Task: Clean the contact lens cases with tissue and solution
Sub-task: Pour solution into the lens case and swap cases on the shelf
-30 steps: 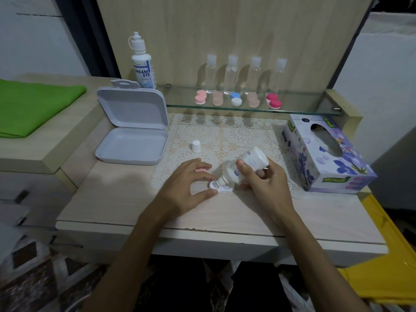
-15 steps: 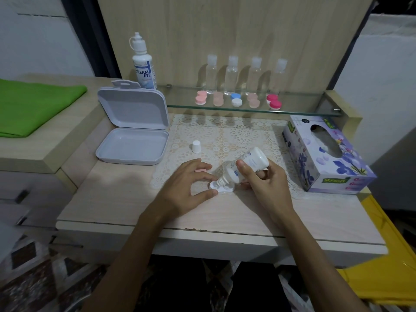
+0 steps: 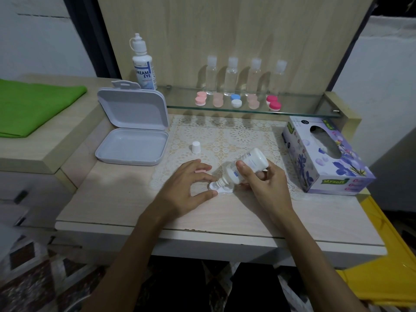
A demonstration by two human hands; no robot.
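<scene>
My right hand (image 3: 265,188) grips a small white solution bottle (image 3: 246,167), tipped down to the left with its nozzle over a white contact lens case (image 3: 219,189) on the table. My left hand (image 3: 186,188) pinches the case's left end between thumb and forefinger. A pink lid (image 3: 200,171) lies partly hidden behind my left fingers. The bottle's white cap (image 3: 196,147) stands on the lace mat (image 3: 225,140).
An open grey box (image 3: 132,140) sits at the left. A tissue box (image 3: 324,154) lies at the right. The glass shelf (image 3: 304,109) carries several coloured lens cases (image 3: 236,101) and clear bottles (image 3: 231,75). A large solution bottle (image 3: 143,64) stands behind the grey box.
</scene>
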